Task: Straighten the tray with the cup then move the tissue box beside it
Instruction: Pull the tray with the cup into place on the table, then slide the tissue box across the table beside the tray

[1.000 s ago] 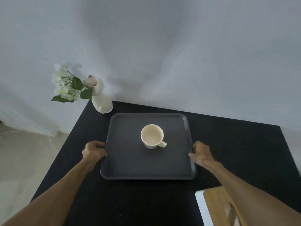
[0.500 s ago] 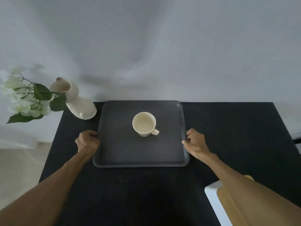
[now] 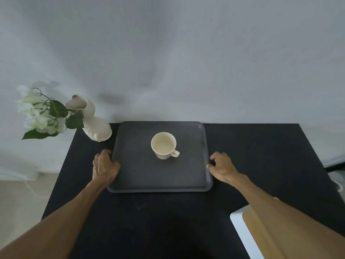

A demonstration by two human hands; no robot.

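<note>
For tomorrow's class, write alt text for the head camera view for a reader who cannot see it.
Two bare hands, left hand and right hand, grip the side edges of a dark tray holding a cream cup on a black table. A white vase of flowers stands at the table's far left corner.

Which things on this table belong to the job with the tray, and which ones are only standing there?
For the job:
tray
cup standing on the tray
left hand and right hand, one at each side edge of the tray
white box with a wooden top, near right, probably the tissue box

Only standing there:
vase
flowers
</note>
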